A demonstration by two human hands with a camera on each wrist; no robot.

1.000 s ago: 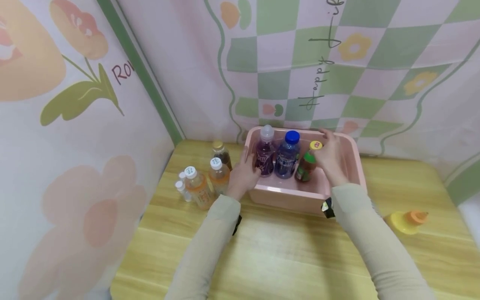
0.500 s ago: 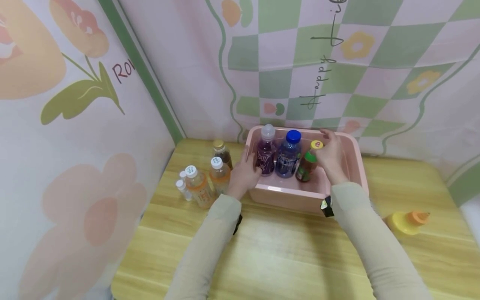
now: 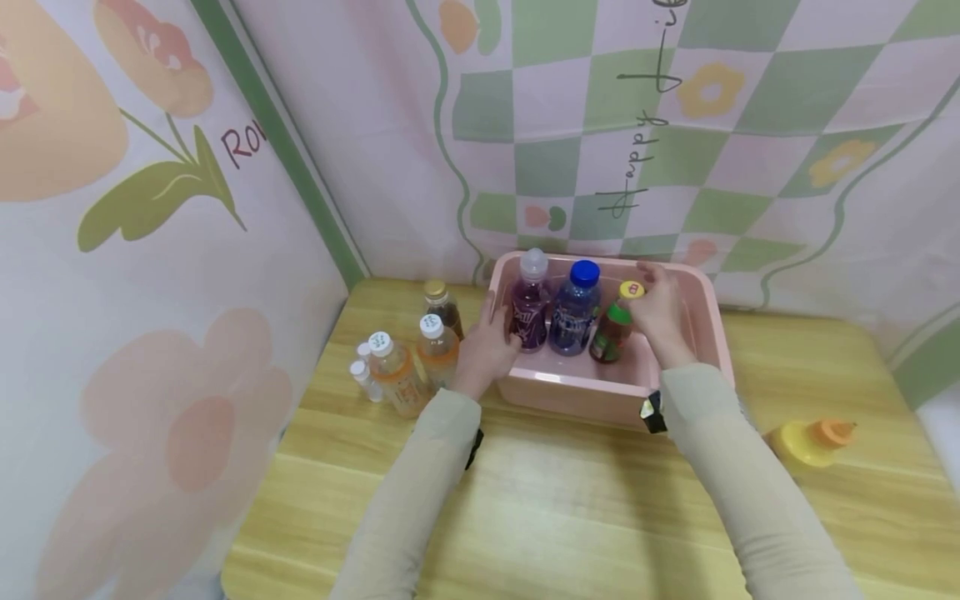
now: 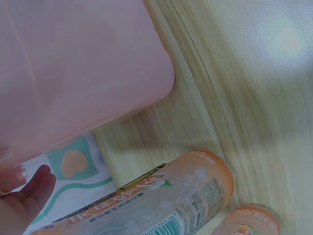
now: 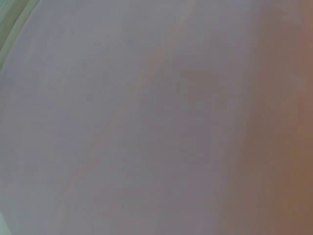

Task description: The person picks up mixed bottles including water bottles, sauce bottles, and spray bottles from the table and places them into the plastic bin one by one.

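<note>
In the head view, my left hand (image 3: 486, 356) straddles the left rim of a pink plastic tub (image 3: 558, 402), thumb inside near a purple drink bottle (image 3: 529, 321). My right hand (image 3: 662, 315) is at the top of a yellow-capped bottle (image 3: 612, 335) with a green neck and appears to pinch it; a finger reaches toward the back rim. A blue-capped bottle (image 3: 573, 321) stands between those two. Part of my left hand (image 4: 27, 200) shows beside the tub wall (image 4: 88, 63) in the left wrist view. A blurred pink surface (image 5: 146, 122) fills most of the right wrist view.
Left of the tub stand two orange-labelled bottles with white caps (image 3: 381, 343), a dark gold-capped bottle (image 3: 442, 308) and two small white-capped bottles (image 3: 364, 375). A yellow squeeze bottle with an orange top (image 3: 810, 442) is at right on the wooden table (image 3: 555, 517). Curtains hang behind.
Both hands and the bottles in the tub stay in place. Only a slight shift of the whole head view shows.
</note>
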